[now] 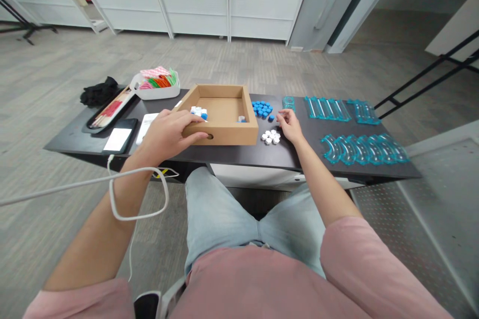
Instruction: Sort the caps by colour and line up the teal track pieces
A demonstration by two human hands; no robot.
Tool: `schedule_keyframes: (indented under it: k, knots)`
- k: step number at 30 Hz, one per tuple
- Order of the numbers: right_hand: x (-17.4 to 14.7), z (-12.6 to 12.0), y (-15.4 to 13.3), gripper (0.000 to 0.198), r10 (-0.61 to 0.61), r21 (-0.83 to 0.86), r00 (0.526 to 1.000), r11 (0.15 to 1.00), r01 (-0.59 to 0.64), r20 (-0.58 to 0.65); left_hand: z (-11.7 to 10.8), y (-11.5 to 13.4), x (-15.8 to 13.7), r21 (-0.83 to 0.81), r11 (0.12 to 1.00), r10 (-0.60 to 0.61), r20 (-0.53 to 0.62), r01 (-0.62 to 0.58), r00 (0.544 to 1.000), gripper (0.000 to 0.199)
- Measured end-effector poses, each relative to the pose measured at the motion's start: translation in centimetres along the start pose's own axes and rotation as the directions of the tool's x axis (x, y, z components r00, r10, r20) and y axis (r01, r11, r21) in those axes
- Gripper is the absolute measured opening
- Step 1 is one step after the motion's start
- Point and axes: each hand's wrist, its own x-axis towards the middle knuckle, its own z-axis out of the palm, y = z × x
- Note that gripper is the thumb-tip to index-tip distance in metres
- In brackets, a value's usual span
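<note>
Open cardboard box (234, 134) at the middle of the dark tabletop (239, 155), in front of the seated person. Its opening faces upward, and the front wall, pierced by a small hole, faces the person and runs left to right; the side walls recede toward the far edge. Foreshortening does not allow the longer axis to be told. White-and-blue pieces (198, 111) lie inside, near the left wall.

Left hand (168, 131): the forearm rises from the lower left, a white cable (140, 173) crossing it near the wrist. The palm is turned down over the near left corner; the thumb lies along the outer front wall and the fingers reach over the rim, so that the wall is clasped between them.

Right hand (289, 124): the forearm slants inward from the lower right, the fingers bent and pointing up and left. Thumb and index tips are close together beside the cluster of blue pieces (261, 108); whether they pinch anything cannot be told. White hexagonal pieces (271, 136) form a compact group on the near side. Farther right, curved teal parts (364, 149) make a row running left to right.
</note>
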Motion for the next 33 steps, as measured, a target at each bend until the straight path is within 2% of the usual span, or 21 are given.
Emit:
schedule_keyframes:
  k: [10, 14, 17, 20, 22, 23, 24, 26, 27, 29, 31, 33]
  knots:
    - [-0.2, -0.1, 0.1, 0.05, 0.015, 0.011, 1.0, 1.0, -0.015, -0.011, 1.8, -1.1, -1.8, -0.019, 0.999, 0.044, 0.016, -0.044, 0.999, 0.038]
    - [0.0, -0.2, -0.1, 0.044, 0.037, -0.001, 0.999, 0.999, -0.037, -0.012, 3.7, -1.6, -2.9, -0.062, 0.994, 0.09, 0.024, -0.089, 0.996, 0.035]
    - [0.4, -0.4, -0.9, 0.045, 0.041, 0.052, 0.999, 0.998, -0.039, -0.026, 5.6, -1.7, -4.0, -0.092, 0.992, 0.086, 0.047, -0.081, 0.995, 0.036]
    - [0.5, 0.0, -3.3, 0.05, -0.049, 0.089, 0.998, 0.995, 0.051, -0.028, 7.0, -1.5, -5.1, -0.123, 0.99, 0.078, 0.095, -0.066, 0.992, 0.039]
    - [0.1, 1.0, -6.3, 0.046, -0.181, 0.071, 0.981, 0.982, 0.176, 0.075, 7.4, -1.8, -5.6, -0.168, 0.983, 0.085, 0.079, -0.071, 0.993, 0.042]
    - [-0.2, 1.8, -8.1, 0.042, -0.258, 0.052, 0.951, 0.966, 0.253, 0.169, 7.5, -2.2, -5.6, -0.198, 0.978, 0.078, 0.037, -0.069, 0.996, 0.043]
    - [-0.6, 2.7, -10.1, 0.037, -0.328, 0.026, 0.9, 0.942, 0.335, 0.286, 7.4, -2.8, -5.4, -0.23, 0.972, 0.051, -0.028, -0.056, 0.998, 0.042]
    - [-1.5, 4.7, -13.9, 0.026, -0.401, -0.033, 0.735, 0.867, 0.498, 0.546, 7.2, -4.5, -4.5, -0.3, 0.954, -0.087, -0.207, 0.022, 0.975, 0.038]
    - [-1.9, 5.8, -15.7, 0.022, -0.377, -0.071, 0.645, 0.827, 0.557, 0.665, 7.1, -5.6, -3.7, -0.341, 0.936, -0.189, -0.29, 0.083, 0.938, 0.035]
    - [-2.6, 7.8, -18.5, 0.018, -0.247, -0.169, 0.513, 0.755, 0.634, 0.822, 7.1, -7.8, -1.9, -0.432, 0.875, -0.398, -0.386, 0.219, 0.832, 0.032]
    - [-3.0, 9.5, -20.2, 0.016, -0.107, -0.257, 0.446, 0.691, 0.676, 0.888, 7.6, -9.8, -0.2, -0.495, 0.804, -0.534, -0.361, 0.328, 0.764, 0.027]
    - [-3.2, 10.4, -20.8, 0.012, -0.026, -0.288, 0.402, 0.654, 0.699, 0.915, 8.4, -11.1, 1.1, -0.505, 0.762, -0.588, -0.281, 0.404, 0.758, 0.022]
